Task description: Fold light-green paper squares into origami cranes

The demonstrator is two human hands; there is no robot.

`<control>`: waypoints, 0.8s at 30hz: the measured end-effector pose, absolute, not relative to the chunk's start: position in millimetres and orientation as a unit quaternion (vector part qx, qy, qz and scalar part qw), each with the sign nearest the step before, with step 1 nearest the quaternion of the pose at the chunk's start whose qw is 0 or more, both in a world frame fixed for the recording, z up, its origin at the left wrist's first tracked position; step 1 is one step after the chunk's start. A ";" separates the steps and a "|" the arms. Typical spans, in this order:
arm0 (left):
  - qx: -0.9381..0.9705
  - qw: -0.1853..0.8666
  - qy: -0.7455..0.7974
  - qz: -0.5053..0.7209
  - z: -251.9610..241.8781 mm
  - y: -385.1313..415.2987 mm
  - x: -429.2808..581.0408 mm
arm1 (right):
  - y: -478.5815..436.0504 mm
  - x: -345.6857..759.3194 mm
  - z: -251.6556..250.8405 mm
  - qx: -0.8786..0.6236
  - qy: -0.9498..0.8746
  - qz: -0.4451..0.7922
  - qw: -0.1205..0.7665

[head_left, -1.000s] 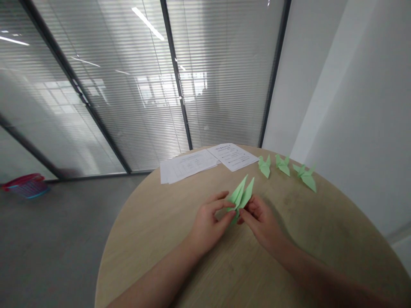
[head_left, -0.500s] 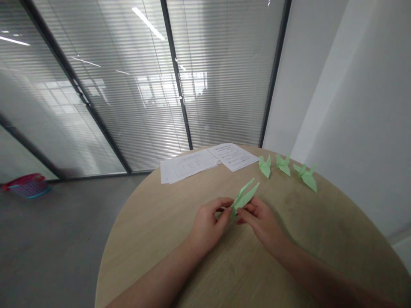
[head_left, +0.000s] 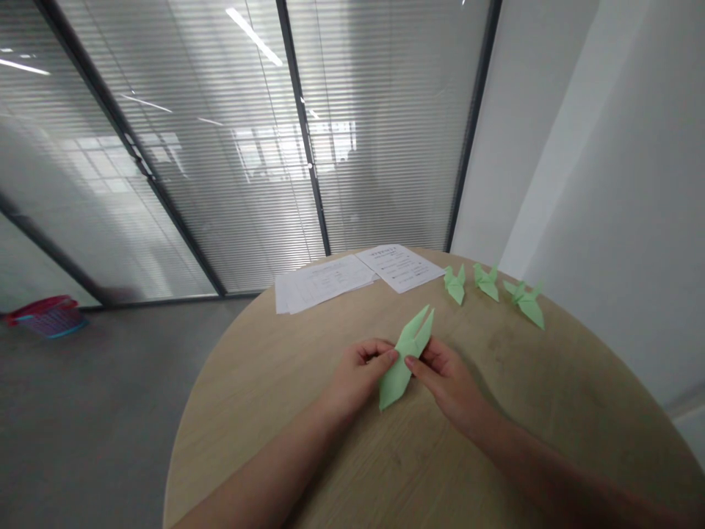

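A folded piece of light green origami paper (head_left: 397, 376) is held between both hands just over the table. It is long and flat, pointed at the near end, and split into two narrow points at the far end. My left hand (head_left: 360, 375) pinches its left edge, thumb on top and fingers curled beneath. On the other edge, my right hand (head_left: 446, 375) grips it the same way, with the thumb near the middle. The fingertips under the paper are hidden. Beyond my right hand stand three folded green paper cranes, the nearest crane (head_left: 527, 303) being the rightmost.
The round wooden table (head_left: 236, 411) carries printed white sheets (head_left: 324, 283) at its far edge, with another printed sheet (head_left: 401, 267) beside them. A red and blue plastic basket (head_left: 49, 317) is on the floor at left. Glass panels with blinds (head_left: 385, 147) rise behind the table.
The green paper has been turned in my hands: its near half, hidden before, now lies spread flat toward me. The two narrow points have shifted slightly left. Both hands stay nearly in place.
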State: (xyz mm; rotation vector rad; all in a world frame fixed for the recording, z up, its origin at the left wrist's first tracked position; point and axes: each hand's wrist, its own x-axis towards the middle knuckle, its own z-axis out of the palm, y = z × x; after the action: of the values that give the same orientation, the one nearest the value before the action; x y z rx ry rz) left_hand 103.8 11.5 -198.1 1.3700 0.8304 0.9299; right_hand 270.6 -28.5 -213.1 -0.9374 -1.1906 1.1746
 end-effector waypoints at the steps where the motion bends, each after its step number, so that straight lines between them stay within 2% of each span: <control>1: 0.576 0.621 0.347 0.402 -196.9 10.7 104.0 | -28.7 270.8 -212.0 -0.400 -0.512 0.500 0.572; 6: 0.501 0.688 0.356 0.386 -195.5 9.0 103.3 | -28.3 272.4 -213.1 -0.409 -0.497 0.515 0.565; 15: 0.585 0.577 0.378 0.426 -196.4 15.3 104.3 | -25.2 273.2 -217.0 -0.421 -0.461 0.564 0.540; 24: 0.573 0.622 0.394 0.361 -196.9 16.5 101.2 | -25.6 276.5 -215.1 -0.431 -0.464 0.569 0.525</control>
State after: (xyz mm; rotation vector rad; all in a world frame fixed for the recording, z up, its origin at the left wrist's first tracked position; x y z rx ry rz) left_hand 101.2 16.5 -196.9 1.3157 0.9057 0.8296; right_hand 276.5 -25.6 -215.1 -1.0308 -1.1091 1.3616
